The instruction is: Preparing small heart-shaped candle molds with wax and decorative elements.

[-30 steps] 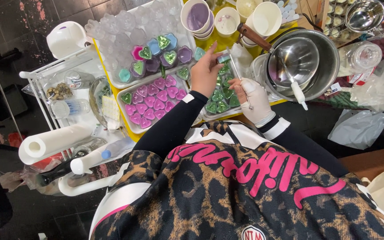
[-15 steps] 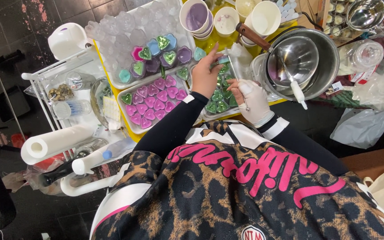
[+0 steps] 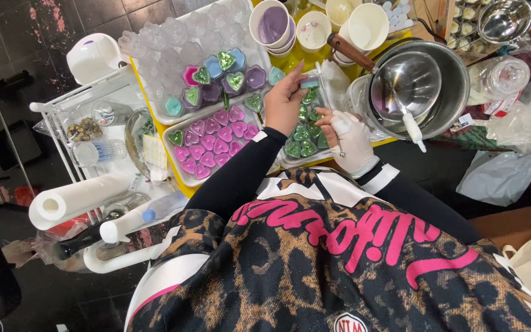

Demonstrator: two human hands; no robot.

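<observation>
The left hand (image 3: pixel 285 101), bare, holds a small teal mould (image 3: pixel 309 81) up between thumb and fingertips, fingers clamped on it, above the tray of green hearts (image 3: pixel 303 140) at the near middle of the bench (image 3: pixel 290 58). The right hand (image 3: pixel 350 136), in a white glove, has its fingers closed round a thin metal rod (image 3: pixel 329 106) whose upper tip reaches the mould. Against a second ago the rod stands a little steeper and its tip has crept in closer to the mould, while the gloved hand has slid slightly toward the left hand; the mould itself has hardly moved. That suggests the fine work at the mould is in its middle, the tool being set rather than pulled away, though what the tip does inside is too small to tell. Just left of the hands lies a tray of pink hearts (image 3: pixel 213 140), and beyond it, toward the far left corner, a larger tray (image 3: pixel 173 58) with clear moulds and a cluster of green, purple and blue hearts. Paper cups (image 3: pixel 270 24) stand at the far edge, one with purple inside. Near the right edge sits a steel pot (image 3: pixel 447 92) with a smaller pan (image 3: pixel 410 80) in it and a white-handled tool (image 3: pixel 410 126) leaning on the rim. A paper roll (image 3: pixel 78 198) lies on a white rack (image 3: pixel 93 110) off the left edge.
</observation>
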